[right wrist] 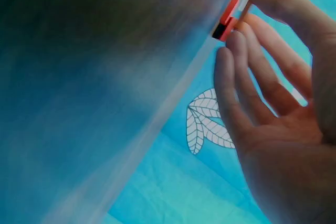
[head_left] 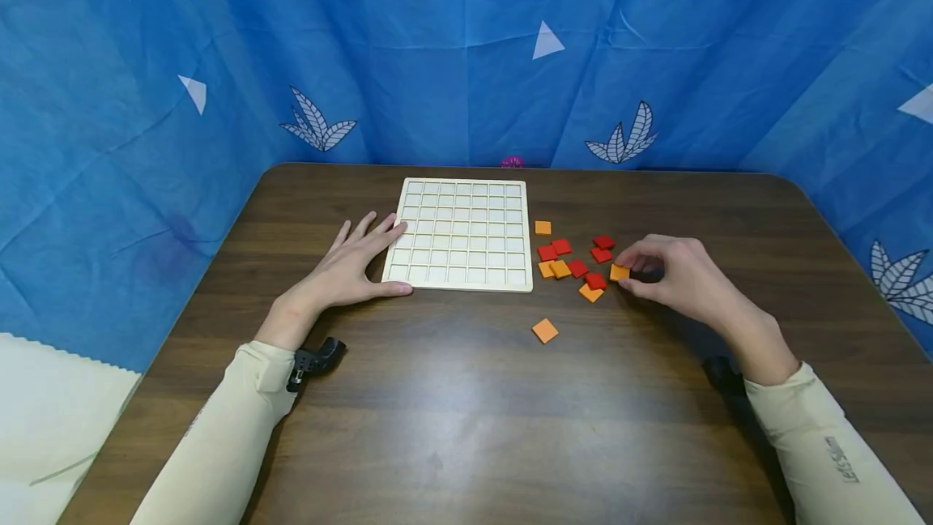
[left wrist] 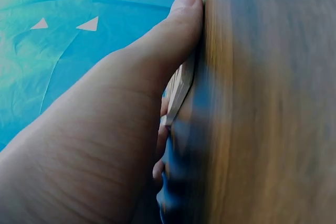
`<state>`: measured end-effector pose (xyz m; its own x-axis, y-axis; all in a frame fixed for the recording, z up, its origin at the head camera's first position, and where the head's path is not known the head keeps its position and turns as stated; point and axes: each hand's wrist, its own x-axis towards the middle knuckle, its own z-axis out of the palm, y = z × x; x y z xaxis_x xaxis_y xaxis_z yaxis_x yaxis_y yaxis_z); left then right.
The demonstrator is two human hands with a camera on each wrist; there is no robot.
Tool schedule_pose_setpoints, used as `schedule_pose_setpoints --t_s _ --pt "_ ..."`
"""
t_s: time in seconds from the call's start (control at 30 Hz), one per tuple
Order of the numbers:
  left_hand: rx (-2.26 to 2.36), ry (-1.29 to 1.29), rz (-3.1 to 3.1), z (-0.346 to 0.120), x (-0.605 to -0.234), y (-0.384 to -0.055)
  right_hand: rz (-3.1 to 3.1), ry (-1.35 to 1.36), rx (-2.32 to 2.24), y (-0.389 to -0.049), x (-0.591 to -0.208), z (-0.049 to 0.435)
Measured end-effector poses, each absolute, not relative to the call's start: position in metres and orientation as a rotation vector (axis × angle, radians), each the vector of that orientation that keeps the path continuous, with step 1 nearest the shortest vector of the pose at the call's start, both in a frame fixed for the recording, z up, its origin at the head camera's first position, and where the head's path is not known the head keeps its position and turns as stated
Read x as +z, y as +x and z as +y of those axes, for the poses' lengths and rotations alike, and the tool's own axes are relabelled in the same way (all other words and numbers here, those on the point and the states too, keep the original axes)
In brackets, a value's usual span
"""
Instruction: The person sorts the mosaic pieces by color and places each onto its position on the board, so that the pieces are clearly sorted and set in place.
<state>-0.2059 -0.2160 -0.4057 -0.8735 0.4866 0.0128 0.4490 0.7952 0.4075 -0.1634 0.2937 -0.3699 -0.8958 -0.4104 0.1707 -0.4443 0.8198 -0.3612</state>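
Observation:
A pale square grid board (head_left: 466,235) lies flat on the table, its cells bare. My left hand (head_left: 348,263) rests on the board's left edge with spread fingers; the left wrist view shows the thumb (left wrist: 181,22) along the near side. To the right of the board, my right hand (head_left: 674,275) pinches an orange square tile (head_left: 619,272) between thumb and fingers. Beside it lie several loose red tiles (head_left: 577,268) and orange tiles (head_left: 559,269), some overlapping. In the right wrist view the pinched tile is mostly hidden behind the fingers (right wrist: 257,66).
A single orange tile (head_left: 544,330) lies nearer to me, and another orange tile (head_left: 543,228) sits by the board's right side. The brown wooden table (head_left: 466,428) has rounded far corners. A blue patterned cloth (head_left: 466,47) hangs behind it.

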Motion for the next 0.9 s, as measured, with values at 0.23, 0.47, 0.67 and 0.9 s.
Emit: schedule_pose_setpoints --t_s 0.23,0.47,0.67,0.9 --pt "0.591 0.744 2.910 -0.217 -0.406 -0.205 -2.906 0.661 0.683 -0.173 -0.360 0.274" --pt "0.601 0.749 2.910 -0.215 -0.407 -0.205 -2.889 0.699 0.722 -0.185 -0.350 0.242" --pt "0.606 0.755 2.916 -0.213 -0.408 -0.206 -2.862 0.736 0.754 -0.198 -0.348 0.211" --pt "0.613 0.749 2.904 -0.212 -0.408 -0.206 -2.840 0.830 0.810 -0.211 -0.345 0.173"
